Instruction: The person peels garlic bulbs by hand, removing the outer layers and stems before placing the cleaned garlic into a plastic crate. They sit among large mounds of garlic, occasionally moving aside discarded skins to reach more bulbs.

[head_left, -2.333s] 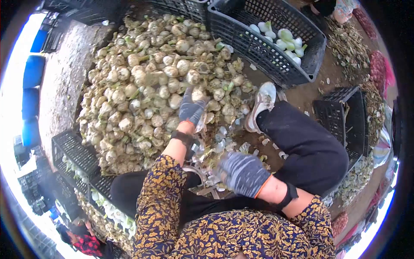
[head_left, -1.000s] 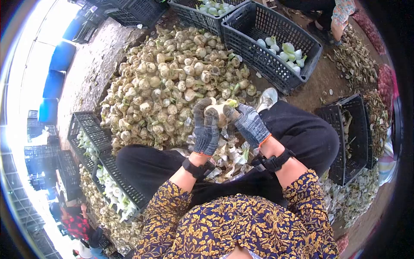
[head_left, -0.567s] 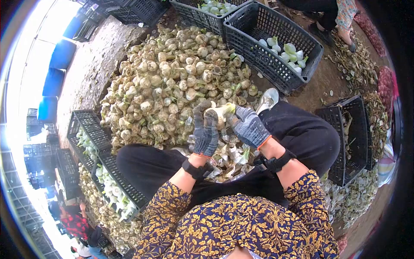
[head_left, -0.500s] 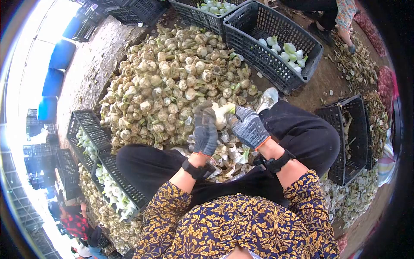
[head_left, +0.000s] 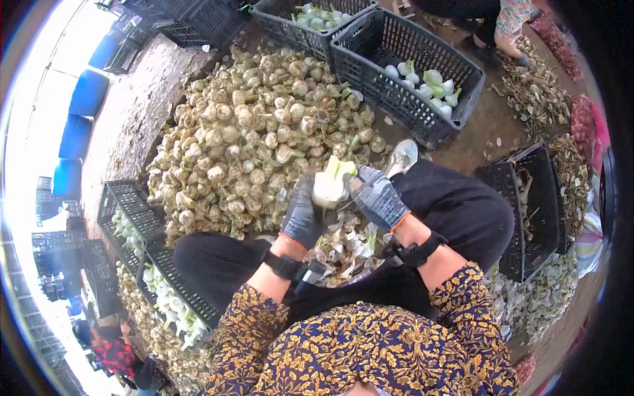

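A garlic bulb (head_left: 328, 189), white with a pale green stem end pointing up, is held between my two gloved hands above my lap. My left hand (head_left: 302, 212), in a grey knit glove, is closed around its left side. My right hand (head_left: 379, 198), gloved alike, grips it from the right near the stem; its fingertips are partly hidden. Below the hands lies a litter of peeled skins (head_left: 350, 243) between my legs. Just beyond them rises a large heap of unpeeled garlic (head_left: 244, 138).
A black crate (head_left: 409, 79) with peeled bulbs stands beyond my right foot, another crate (head_left: 310, 26) beside it. Crates of garlic (head_left: 168, 290) stand at left, a dark crate (head_left: 528, 218) at right. Another person's hand (head_left: 512, 49) is at upper right.
The bulb has turned in my hands and now shows a broad white side with the stem upward. My left hand has shifted slightly down and left. The view has tilted a little.
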### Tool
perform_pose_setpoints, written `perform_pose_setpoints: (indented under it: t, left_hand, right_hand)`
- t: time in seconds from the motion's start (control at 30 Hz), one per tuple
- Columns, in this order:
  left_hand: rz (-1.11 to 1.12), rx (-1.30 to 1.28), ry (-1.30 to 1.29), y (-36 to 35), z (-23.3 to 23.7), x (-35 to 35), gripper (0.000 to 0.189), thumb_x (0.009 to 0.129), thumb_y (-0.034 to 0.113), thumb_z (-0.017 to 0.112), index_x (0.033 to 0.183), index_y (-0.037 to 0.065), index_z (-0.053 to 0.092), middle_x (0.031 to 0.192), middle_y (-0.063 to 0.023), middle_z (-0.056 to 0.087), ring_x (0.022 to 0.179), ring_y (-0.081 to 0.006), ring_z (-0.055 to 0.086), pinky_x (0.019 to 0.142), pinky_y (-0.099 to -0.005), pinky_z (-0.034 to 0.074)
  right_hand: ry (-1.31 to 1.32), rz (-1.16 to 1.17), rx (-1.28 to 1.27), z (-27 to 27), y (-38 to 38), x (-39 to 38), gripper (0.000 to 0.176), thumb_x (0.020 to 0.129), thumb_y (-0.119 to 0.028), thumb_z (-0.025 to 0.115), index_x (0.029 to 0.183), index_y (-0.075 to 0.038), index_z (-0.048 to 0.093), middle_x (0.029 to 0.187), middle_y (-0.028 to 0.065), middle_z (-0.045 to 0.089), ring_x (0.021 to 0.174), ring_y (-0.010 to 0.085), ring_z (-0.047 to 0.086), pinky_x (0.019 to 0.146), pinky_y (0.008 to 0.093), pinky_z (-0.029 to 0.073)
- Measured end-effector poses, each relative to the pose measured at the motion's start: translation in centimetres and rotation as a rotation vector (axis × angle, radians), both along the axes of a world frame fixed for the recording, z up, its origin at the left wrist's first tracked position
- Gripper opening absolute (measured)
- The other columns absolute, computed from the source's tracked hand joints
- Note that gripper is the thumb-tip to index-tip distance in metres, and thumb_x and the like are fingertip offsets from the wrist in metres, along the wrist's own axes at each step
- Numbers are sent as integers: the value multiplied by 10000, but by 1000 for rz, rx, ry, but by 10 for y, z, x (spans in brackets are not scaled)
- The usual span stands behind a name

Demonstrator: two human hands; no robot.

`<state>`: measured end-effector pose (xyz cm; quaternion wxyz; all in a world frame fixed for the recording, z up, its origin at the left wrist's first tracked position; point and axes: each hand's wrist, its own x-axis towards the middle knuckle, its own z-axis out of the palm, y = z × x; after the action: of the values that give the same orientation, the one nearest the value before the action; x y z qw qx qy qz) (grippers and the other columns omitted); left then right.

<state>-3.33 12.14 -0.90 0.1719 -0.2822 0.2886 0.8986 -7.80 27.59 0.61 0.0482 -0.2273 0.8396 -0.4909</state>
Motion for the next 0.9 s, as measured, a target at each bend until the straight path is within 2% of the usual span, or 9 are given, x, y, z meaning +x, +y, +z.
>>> perform_pose_setpoints:
  t: [0.03, 0.07, 0.1, 0.17, 0.4, 0.7, 0.8, 0.83, 0.9]
  left_hand:
    - [-4, -110, 36, -2, -2, -1, 435, 845, 467, 441, 1099, 116, 484, 965, -55, 578, 815, -197, 577, 667, -358, 496]
    - [-21, -211, 80, -2, -4, 0, 422, 851, 449, 442, 1108, 117, 482, 991, -52, 571, 827, -191, 573, 671, -354, 495]
    - [-133, -466, 150, -9, -6, 1, 437, 854, 432, 447, 1148, 109, 463, 1040, -52, 550, 869, -184, 560, 698, -351, 492]
    - [-293, -675, 305, -7, 14, 0, 428, 870, 342, 460, 1190, 59, 432, 1082, -74, 533, 910, -189, 547, 749, -314, 478]
    - [-75, 52, 122, -8, 21, 0, 415, 837, 336, 492, 1136, 49, 466, 1024, -82, 572, 874, -217, 572, 664, -297, 493]
    - [-42, -763, 269, 12, -3, 11, 350, 852, 282, 529, 1138, 100, 445, 986, -14, 533, 848, -134, 531, 697, -263, 457]
    - [26, -620, -21, 17, 16, 9, 327, 861, 263, 503, 1132, 84, 459, 989, -20, 541, 883, -141, 532, 712, -249, 459]
    - [28, -346, 203, -5, -44, 3, 364, 847, 329, 496, 1126, 96, 478, 992, -33, 551, 927, -156, 526, 734, -288, 462]
    - [44, -103, 148, 11, 12, 0, 376, 839, 373, 495, 1090, 93, 504, 983, -37, 571, 872, -158, 555, 702, -278, 477]
  right_hand:
    - [-400, -58, -195, 12, -3, 0, 344, 801, -282, 533, 926, 36, 568, 851, 219, 595, 778, 330, 587, 691, 359, 461]
    - [-339, -93, -291, 7, -7, 3, 253, 795, -234, 526, 889, -6, 581, 828, 196, 587, 773, 326, 568, 685, 375, 450]
    - [303, 22, 184, -21, 1, 1, 166, 768, -177, 522, 826, -31, 577, 781, 172, 555, 763, 315, 540, 669, 395, 435]
    - [270, -122, 177, -5, -3, 7, 182, 733, -194, 524, 813, -37, 570, 770, 164, 539, 751, 331, 530, 659, 405, 434]
    - [-496, -146, -189, 6, 0, -3, 345, 803, -303, 458, 827, 26, 558, 792, 245, 559, 771, 385, 541, 668, 414, 431]
    - [322, -121, 134, -14, -15, 21, 347, 742, -212, 523, 1006, 12, 547, 926, 213, 572, 833, 325, 556, 745, 368, 439]
    - [-197, -170, -158, -25, -18, 13, 283, 787, -232, 512, 913, 15, 572, 808, 191, 593, 713, 279, 572, 668, 347, 448]
    - [-359, -129, -84, -14, -11, 8, 323, 803, -261, 477, 850, 50, 551, 829, 257, 561, 777, 382, 551, 658, 415, 440]
    - [-407, -101, -136, -3, -8, 4, 329, 809, -269, 469, 845, 48, 552, 815, 256, 562, 774, 381, 553, 653, 409, 440]
